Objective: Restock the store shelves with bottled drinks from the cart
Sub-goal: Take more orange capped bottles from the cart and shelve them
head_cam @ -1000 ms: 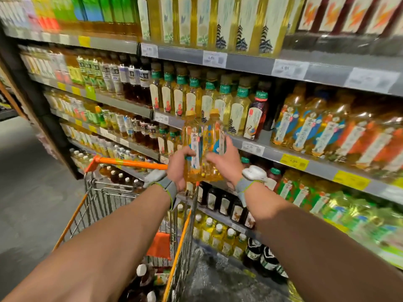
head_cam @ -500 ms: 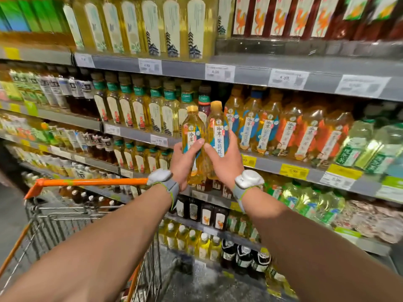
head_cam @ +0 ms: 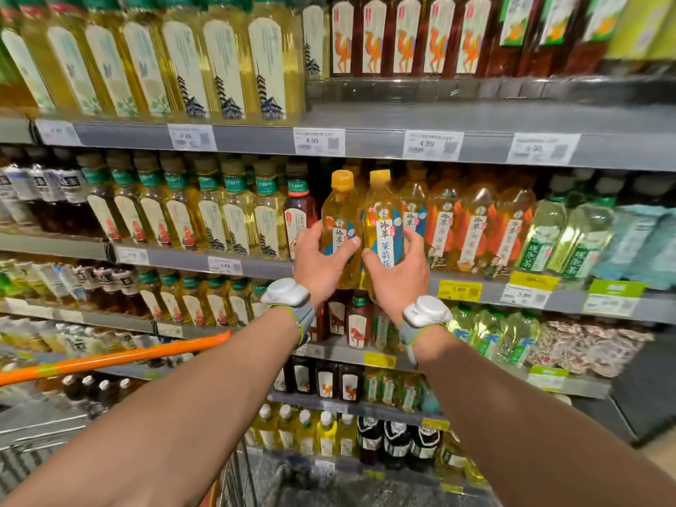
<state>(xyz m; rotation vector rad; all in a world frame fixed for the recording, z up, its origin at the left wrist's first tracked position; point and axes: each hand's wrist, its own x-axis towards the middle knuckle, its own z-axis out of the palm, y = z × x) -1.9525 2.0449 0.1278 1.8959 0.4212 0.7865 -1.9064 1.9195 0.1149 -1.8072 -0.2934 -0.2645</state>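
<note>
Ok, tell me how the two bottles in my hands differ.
The left bottle is in the left hand, its label half hidden by the thumb; the right bottle is in the right hand, its label mostly showing. Both are upright, side by side, with yellow caps and yellow drink.

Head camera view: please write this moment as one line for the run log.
left hand: grips left bottle | right hand: grips right bottle | bottles: upright, side by side, at shelf front | released: no
</note>
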